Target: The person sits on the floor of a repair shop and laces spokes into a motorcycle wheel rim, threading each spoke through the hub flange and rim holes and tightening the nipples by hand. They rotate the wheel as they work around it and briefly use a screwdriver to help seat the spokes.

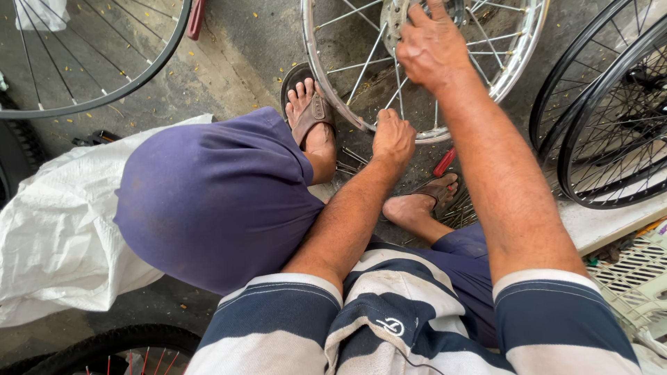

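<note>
Spokes of a chrome wheel [511, 59] fan out in front of the seated person, the silver rim standing on the concrete floor [236, 48] just beyond the sandalled feet. Left hand [392, 137] sits low at the bottom of the rim, its grip curled tight around a spoke [401, 94] near where it meets the rim. Right hand [431, 45] is higher, resting on the hub [396, 17] at the wheel's centre with fingers spread over it; whether that grip pinches anything cannot be told. A red-handled tool [444, 162] lies on the floor between the feet, beside loose spokes [351, 161]. Two black wheels [611, 125] lean at the right, well apart from the hands. A white sack [55, 222] lies at the left, near another black rim [104, 97].
</note>
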`<action>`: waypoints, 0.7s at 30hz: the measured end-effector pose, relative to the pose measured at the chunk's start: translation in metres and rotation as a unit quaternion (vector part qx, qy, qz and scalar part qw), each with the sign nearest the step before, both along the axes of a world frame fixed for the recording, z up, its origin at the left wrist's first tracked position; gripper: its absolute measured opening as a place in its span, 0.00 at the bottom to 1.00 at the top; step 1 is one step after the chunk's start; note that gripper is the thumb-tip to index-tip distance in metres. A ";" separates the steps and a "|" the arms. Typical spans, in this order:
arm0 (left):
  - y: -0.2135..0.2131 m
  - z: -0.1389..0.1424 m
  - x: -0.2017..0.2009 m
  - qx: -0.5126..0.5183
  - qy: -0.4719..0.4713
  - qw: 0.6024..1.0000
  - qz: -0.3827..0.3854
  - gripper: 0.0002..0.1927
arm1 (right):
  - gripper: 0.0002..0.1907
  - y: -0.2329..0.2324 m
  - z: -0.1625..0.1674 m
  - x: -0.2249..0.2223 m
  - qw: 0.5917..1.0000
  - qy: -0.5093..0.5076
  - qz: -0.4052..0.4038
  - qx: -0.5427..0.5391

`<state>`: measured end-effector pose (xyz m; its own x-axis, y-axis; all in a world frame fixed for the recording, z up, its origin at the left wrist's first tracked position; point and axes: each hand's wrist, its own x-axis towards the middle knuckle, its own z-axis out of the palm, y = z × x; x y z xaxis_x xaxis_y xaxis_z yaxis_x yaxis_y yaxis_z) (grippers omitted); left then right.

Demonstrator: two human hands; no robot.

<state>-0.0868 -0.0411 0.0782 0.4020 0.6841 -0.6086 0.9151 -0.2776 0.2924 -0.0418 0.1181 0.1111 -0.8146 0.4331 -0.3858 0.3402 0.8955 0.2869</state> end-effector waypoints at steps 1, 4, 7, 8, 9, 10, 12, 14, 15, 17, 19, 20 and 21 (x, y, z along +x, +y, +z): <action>0.000 0.001 0.000 0.002 -0.004 1.000 0.004 0.13 | 0.09 -0.001 0.003 0.000 0.999 0.037 -0.004 0.011; -0.001 0.000 0.003 -0.004 -0.025 1.000 0.007 0.13 | 0.26 -0.006 0.016 0.011 0.950 0.272 -0.150 -0.011; -0.001 -0.001 0.007 0.020 -0.038 0.999 0.027 0.12 | 0.19 -0.016 0.026 0.026 0.880 0.354 -0.306 -0.086; 0.000 -0.001 0.008 0.019 -0.046 0.998 0.032 0.12 | 0.20 -0.021 0.026 0.033 0.858 0.392 -0.324 -0.076; 0.000 0.000 0.008 0.017 -0.055 0.998 0.035 0.11 | 0.20 -0.029 0.025 0.041 0.833 0.429 -0.342 -0.065; 0.002 0.002 0.008 0.016 -0.064 0.997 0.038 0.11 | 0.20 -0.037 0.022 0.053 0.807 0.466 -0.358 -0.053; 0.005 0.008 0.008 0.030 -0.111 0.993 0.039 0.10 | 0.18 -0.062 0.014 0.088 0.709 0.551 -0.435 -0.065; 0.012 0.019 0.004 0.050 -0.158 0.985 0.039 0.08 | 0.17 -0.103 -0.001 0.129 0.571 0.601 -0.557 0.056; 0.015 0.026 0.003 0.065 -0.183 0.980 0.037 0.08 | 0.14 -0.126 -0.011 0.152 0.496 0.622 -0.595 0.115; 0.026 0.041 0.000 0.098 -0.225 0.969 0.036 0.08 | 0.10 -0.165 -0.037 0.186 0.349 0.650 -0.650 0.183; 0.033 0.060 -0.001 0.131 -0.262 0.955 0.043 0.08 | 0.07 -0.193 -0.063 0.198 0.261 0.682 -0.670 0.138; 0.035 0.069 -0.002 0.145 -0.276 0.949 0.049 0.07 | 0.05 -0.196 -0.072 0.191 0.203 0.743 -0.636 0.040; 0.038 0.077 -0.005 0.162 -0.289 0.942 0.056 0.07 | 0.06 -0.208 -0.077 0.173 0.537 0.560 -0.627 0.064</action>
<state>-0.0919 -0.0032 0.1555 0.5160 0.8543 -0.0628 0.6583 -0.3485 0.6672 0.1308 -0.0904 0.0344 0.4596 0.8770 0.1398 0.6759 -0.2433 -0.6957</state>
